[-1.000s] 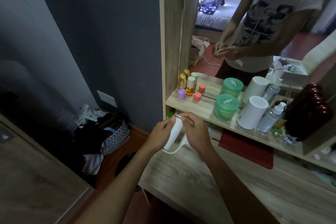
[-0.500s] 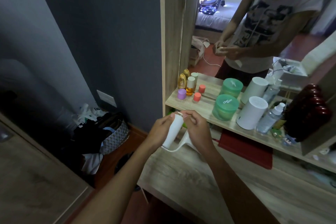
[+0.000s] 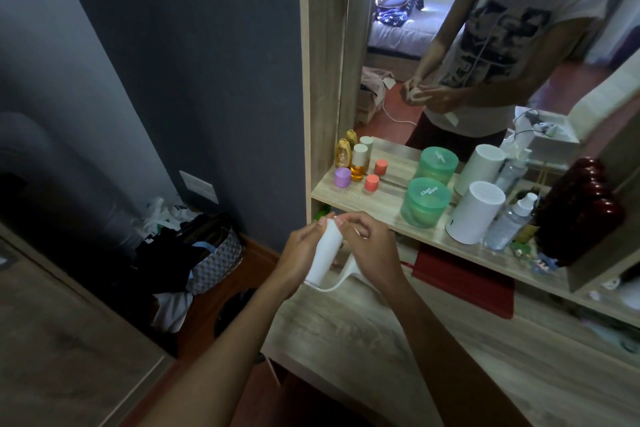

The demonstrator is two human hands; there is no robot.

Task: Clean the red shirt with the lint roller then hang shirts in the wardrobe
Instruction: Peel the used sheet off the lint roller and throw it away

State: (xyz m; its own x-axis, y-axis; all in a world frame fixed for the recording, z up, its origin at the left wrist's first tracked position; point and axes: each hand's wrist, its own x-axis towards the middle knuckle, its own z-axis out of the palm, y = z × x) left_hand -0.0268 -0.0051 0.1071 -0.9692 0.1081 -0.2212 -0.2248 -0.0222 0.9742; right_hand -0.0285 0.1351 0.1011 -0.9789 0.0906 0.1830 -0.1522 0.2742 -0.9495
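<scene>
Early stage: just in front of the mirror shelf [image 3: 381,215], left hand [image 3: 299,253] and right hand [image 3: 372,250] both grasp the white lint roller [image 3: 323,253]; red shirt unseen, cleaning and hanging apparently remain.

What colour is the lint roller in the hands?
White, both the roll and its curved handle; the lint roller shows best in the head view.

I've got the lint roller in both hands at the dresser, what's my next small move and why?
Probably peel the top sheet free. Your left hand grips the white lint roller around its drum, and your right hand has its fingers picking at the drum's top edge, as if lifting a sheet. No red shirt is in view yet.
</scene>
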